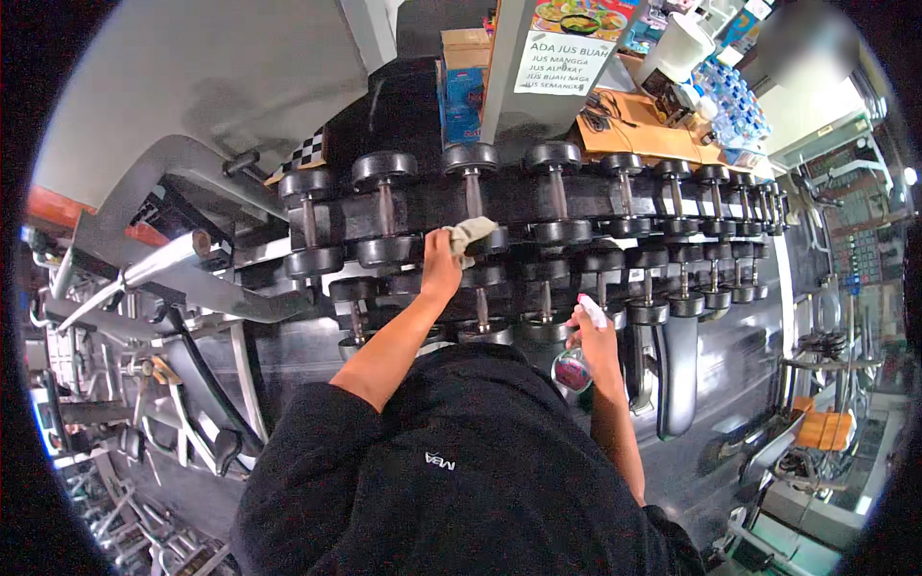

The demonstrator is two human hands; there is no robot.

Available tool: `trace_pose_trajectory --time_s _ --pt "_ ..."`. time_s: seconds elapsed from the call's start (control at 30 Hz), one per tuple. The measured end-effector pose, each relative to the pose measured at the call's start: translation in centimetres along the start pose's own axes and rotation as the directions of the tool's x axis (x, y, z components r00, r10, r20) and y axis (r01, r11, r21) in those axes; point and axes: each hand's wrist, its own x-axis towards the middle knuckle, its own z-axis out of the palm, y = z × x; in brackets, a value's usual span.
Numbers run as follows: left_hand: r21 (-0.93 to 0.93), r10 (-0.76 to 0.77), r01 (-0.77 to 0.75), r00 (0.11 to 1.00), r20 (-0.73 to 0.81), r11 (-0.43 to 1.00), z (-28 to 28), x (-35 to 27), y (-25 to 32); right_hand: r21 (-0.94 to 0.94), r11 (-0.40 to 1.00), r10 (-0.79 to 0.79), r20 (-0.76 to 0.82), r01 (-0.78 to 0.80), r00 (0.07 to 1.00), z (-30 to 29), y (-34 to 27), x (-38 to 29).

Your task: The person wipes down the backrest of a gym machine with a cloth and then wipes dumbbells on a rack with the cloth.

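My left hand (440, 266) grips a light-coloured cloth (472, 234) against the near head of a black dumbbell (472, 189) on the upper tier of a rack. In my right hand (596, 338) is a clear spray bottle (571, 371) with a white and pink spray head (592, 311), held in front of the lower tier, near another dumbbell (602, 273). The dumbbells lie side by side in two rows, their metal handles pointing away from me. The cloth and my fingers hide part of the dumbbell head beneath them.
Behind the rack, a wooden counter (619, 129) holds cables and plastic water bottles (731, 101). Cardboard boxes (463, 93) stand beside a pillar with a sign. Gym machine frames (180, 266) are close on the left. A padded bench (677, 378) stands at right, against the rack.
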Motion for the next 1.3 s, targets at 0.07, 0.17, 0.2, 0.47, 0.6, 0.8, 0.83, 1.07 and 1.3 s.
trace_pose_trajectory --time_s 0.07,0.17,0.2,0.47,0.6,0.8,0.83,1.07,1.3 --pt "-0.087 -0.163 0.159 0.986 -0.044 0.983 1.3 -0.5 -0.6 0.020 1.000 -0.019 -0.018 0.019 1.000 -0.8 0.3 -0.1" --pt "-0.259 -0.434 0.405 0.898 -0.065 0.877 2.8 -0.2 -2.3 -0.022 0.999 -0.027 -0.010 0.027 1.000 -1.6 0.2 -0.6" --pt "-0.245 -0.489 0.466 0.872 -0.038 0.850 2.9 0.1 -1.9 -0.022 0.999 -0.030 -0.017 0.029 0.999 -1.8 0.1 -1.0" --pt "0.214 0.241 -0.245 0.970 0.045 0.946 -0.2 -0.2 6.2 0.027 0.998 -0.057 -0.028 0.058 0.998 -2.9 1.6 -1.3" --pt "0.266 0.542 -0.629 0.771 0.335 0.730 -0.3 0.5 9.1 0.038 0.997 -0.071 0.013 0.070 0.997 -2.5 1.7 -0.6" --pt "0.360 0.540 -0.746 0.658 0.524 0.560 4.9 3.8 7.3 -0.006 0.998 -0.064 0.023 0.064 0.998 -0.3 -0.4 -0.6" --pt "0.377 0.492 -0.744 0.656 0.573 0.552 5.7 4.0 7.4 0.012 0.999 -0.043 0.022 0.043 0.999 -0.1 -0.5 -0.5" --pt "0.471 0.503 -0.694 0.720 0.479 0.545 4.6 3.4 8.0 -0.037 0.998 -0.040 0.042 0.042 0.998 2.2 -1.7 0.2" --pt "0.416 0.409 -0.497 0.867 0.286 0.762 -1.7 1.4 5.5 0.052 0.999 -0.018 0.071 0.015 0.997 3.1 -0.7 1.2"
